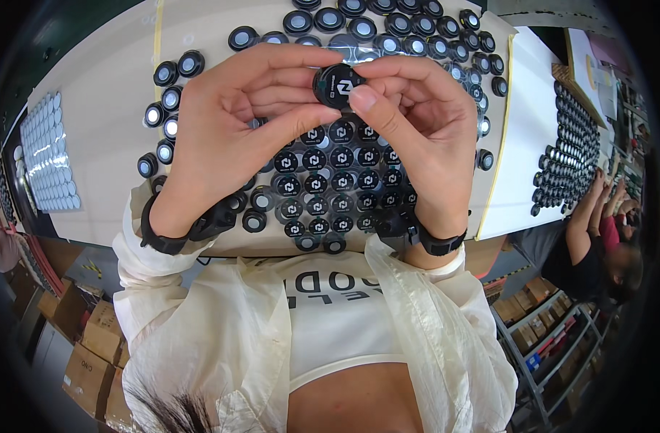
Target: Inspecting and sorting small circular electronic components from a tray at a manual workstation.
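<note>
Between my two hands, a round black cap-like disc (335, 88) with a white printed mark is held up over the table. The thumb and fingers of my left hand (236, 108) pinch its left edge. My right hand (424, 108) grips its right side, the thumb lying on the printed face. Beneath my hands, rows of similar discs with printed faces (342, 158) lie in a clear plastic tray (276, 209). Around and beyond them stand several black discs with pale round centres (328, 20), some partly hidden by my hands.
A sheet of pale round stickers (50, 155) lies at the far left of the table (106, 94). More black discs (571, 151) crowd the right end, near another person's arm (586, 216). Cardboard boxes (88, 379) are stacked lower left; a metal shelf (553, 346) stands lower right.
</note>
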Demonstrator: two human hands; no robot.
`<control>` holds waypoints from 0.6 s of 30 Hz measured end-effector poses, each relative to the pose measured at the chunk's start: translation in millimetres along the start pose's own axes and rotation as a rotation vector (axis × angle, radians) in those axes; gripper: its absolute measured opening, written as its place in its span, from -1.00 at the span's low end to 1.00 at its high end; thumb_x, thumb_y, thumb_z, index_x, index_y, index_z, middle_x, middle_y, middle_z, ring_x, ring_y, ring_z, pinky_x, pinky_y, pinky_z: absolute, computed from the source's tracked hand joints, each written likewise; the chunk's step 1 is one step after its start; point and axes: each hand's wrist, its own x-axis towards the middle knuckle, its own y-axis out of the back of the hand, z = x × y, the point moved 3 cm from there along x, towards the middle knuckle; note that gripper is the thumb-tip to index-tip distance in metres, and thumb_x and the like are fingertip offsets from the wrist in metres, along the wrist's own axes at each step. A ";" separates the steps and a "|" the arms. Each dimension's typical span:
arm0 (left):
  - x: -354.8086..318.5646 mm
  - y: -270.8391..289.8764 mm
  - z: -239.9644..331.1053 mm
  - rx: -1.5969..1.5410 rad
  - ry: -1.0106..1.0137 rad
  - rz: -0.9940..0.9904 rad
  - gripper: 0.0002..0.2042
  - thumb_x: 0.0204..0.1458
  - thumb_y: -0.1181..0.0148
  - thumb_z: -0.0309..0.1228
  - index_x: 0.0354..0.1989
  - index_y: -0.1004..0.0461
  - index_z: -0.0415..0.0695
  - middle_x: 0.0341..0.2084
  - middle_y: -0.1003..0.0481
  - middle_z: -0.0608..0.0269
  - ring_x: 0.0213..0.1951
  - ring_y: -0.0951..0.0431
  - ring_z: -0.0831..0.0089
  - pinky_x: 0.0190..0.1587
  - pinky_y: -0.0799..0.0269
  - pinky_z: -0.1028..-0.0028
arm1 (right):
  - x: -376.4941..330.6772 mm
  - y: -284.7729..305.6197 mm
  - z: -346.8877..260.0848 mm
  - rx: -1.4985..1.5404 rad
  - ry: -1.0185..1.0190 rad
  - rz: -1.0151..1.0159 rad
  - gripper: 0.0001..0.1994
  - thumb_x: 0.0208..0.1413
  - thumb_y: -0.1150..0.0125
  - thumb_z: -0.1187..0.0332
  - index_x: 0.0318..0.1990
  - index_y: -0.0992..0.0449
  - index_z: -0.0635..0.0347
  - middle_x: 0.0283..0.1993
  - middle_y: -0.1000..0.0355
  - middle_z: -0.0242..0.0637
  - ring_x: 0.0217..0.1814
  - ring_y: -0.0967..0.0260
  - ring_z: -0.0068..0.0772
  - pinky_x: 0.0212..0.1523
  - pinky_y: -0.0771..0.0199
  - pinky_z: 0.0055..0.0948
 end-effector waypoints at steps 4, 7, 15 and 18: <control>-0.6 -1.5 -0.3 -0.015 0.001 0.010 -0.58 0.00 -0.23 -0.78 0.09 -0.42 -0.42 -0.11 -0.57 -0.04 -0.11 -0.63 0.38 0.00 -0.58 0.48 | -0.4 -3.1 1.6 -0.035 0.024 0.035 -0.80 0.01 -0.43 0.51 -0.18 -0.63 0.26 -0.44 -0.51 -0.51 -0.56 -0.09 -0.91 -0.55 -0.02 -0.79; -1.5 -2.8 -2.7 0.027 -0.028 0.026 -0.59 0.01 -0.23 -0.77 0.09 -0.44 -0.42 -0.13 -0.58 -0.04 -0.12 -0.64 0.38 -0.01 -0.59 0.48 | -1.6 -4.5 4.0 -0.142 0.062 0.095 -0.86 -0.01 -0.45 0.51 -0.26 -0.66 0.24 -0.55 -0.41 -0.59 -0.59 -0.04 -0.90 -0.57 0.01 -0.77; 2.8 -0.5 -11.3 0.242 -0.052 0.098 -0.64 0.04 -0.31 -0.57 0.06 -0.52 -0.22 -0.20 -0.63 0.07 -0.14 -0.67 0.39 -0.03 -0.59 0.51 | 0.1 -7.8 4.6 -0.357 0.117 0.151 -0.86 0.00 -0.44 0.45 -0.26 -0.68 0.24 -0.59 -0.42 -0.47 -0.59 -0.19 -0.76 -0.57 -0.11 -0.68; 13.3 7.3 -14.1 0.303 -0.124 0.065 -0.63 0.05 -0.32 -0.52 0.07 -0.50 -0.19 -0.24 -0.63 0.03 -0.14 -0.68 0.36 -0.07 -0.60 0.50 | 4.1 -10.4 7.6 -0.431 0.217 0.156 -0.80 0.03 -0.40 0.44 -0.16 -0.66 0.25 -0.45 -0.54 -0.32 -0.49 -0.39 -0.59 -0.49 -0.32 -0.60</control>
